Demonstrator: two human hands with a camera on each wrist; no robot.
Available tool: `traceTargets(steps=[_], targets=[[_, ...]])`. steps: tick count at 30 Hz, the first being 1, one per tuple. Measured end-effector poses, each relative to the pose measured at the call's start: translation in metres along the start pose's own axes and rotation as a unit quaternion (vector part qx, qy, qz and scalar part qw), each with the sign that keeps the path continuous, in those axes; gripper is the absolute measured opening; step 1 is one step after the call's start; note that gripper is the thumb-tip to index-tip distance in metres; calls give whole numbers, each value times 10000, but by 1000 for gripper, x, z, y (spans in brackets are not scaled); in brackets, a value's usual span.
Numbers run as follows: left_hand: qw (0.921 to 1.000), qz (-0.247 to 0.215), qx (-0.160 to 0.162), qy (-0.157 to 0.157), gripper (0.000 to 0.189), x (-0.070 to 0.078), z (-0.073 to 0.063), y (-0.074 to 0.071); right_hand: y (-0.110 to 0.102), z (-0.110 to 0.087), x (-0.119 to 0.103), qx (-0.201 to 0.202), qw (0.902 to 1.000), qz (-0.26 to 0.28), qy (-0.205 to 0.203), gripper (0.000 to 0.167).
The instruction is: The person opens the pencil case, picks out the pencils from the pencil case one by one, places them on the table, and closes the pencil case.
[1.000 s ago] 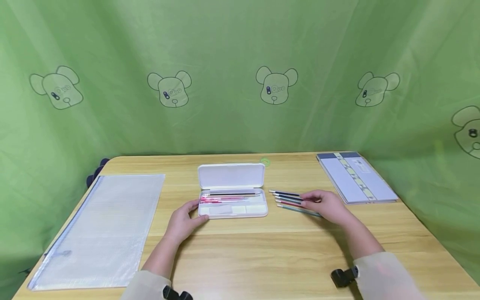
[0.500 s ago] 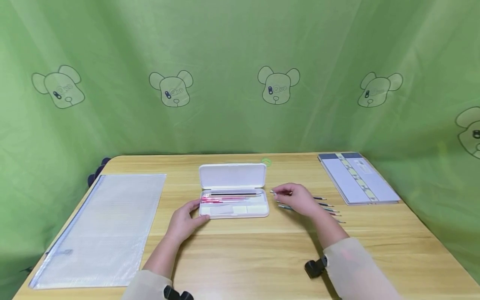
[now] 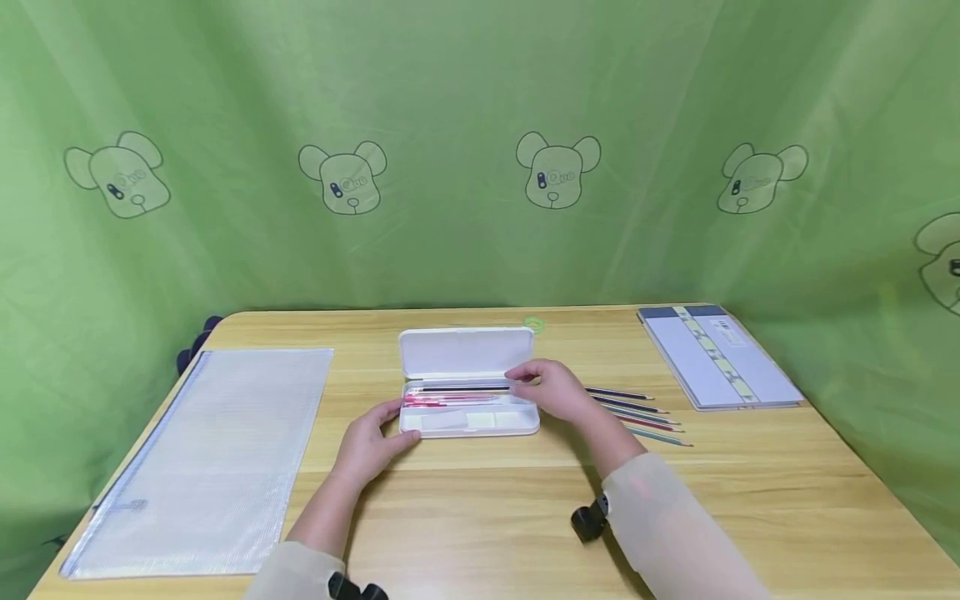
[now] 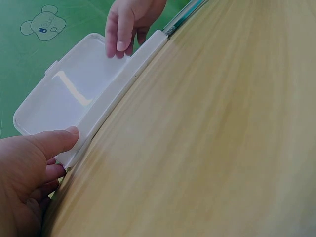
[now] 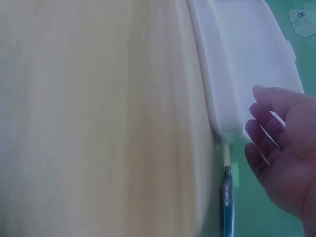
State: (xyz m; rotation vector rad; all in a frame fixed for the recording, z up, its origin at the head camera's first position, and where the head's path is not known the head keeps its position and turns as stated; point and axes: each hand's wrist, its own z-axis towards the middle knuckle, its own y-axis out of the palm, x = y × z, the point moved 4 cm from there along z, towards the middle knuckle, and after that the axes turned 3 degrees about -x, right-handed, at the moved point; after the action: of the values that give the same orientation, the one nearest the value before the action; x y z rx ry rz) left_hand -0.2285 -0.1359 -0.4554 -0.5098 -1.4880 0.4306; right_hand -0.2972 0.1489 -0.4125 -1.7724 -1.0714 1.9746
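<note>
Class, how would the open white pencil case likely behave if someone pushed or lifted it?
The pencil case looks thin-walled and smooth, so it is probably stiff, light and slippery. Lying flat, it would likely slide rather than tip. Its raised lid, joined along the back edge, might swing if lifted.

We record: one white case [image 4: 121,81], lid [image 4: 61,89] raised, near end held by the left hand [image 4: 27,170]; one right hand [image 4: 133,19] at its far end; one teal pencil [image 4: 188,17] beyond; one wood-grain bench [image 4: 197,128]; one green curtain [image 4: 15,69] with outlined animal head [image 4: 48,25].
</note>
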Motion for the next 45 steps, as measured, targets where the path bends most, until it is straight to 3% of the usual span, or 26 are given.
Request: traceTargets(steps=[16,23,30,35,45], targets=[[10000,8,-9,0,63,2,0,-1,15,5,-5,-431,9948,-891,227,28],[10000,3,-14,-10,63,3,-1,-1,17,6,-11,-465,9913,-1226,-100,24],[10000,3,-17,-34,63,3,-2,-1,22,12,-16,-515,9852,-1592,371,25],[10000,-37,-23,-23,63,2,-2,-1,23,15,-19,-503,9796,-1891,451,26],[10000,-74,-19,-46,63,1,-1,0,22,16,-19,-498,9845,-1635,382,25]])
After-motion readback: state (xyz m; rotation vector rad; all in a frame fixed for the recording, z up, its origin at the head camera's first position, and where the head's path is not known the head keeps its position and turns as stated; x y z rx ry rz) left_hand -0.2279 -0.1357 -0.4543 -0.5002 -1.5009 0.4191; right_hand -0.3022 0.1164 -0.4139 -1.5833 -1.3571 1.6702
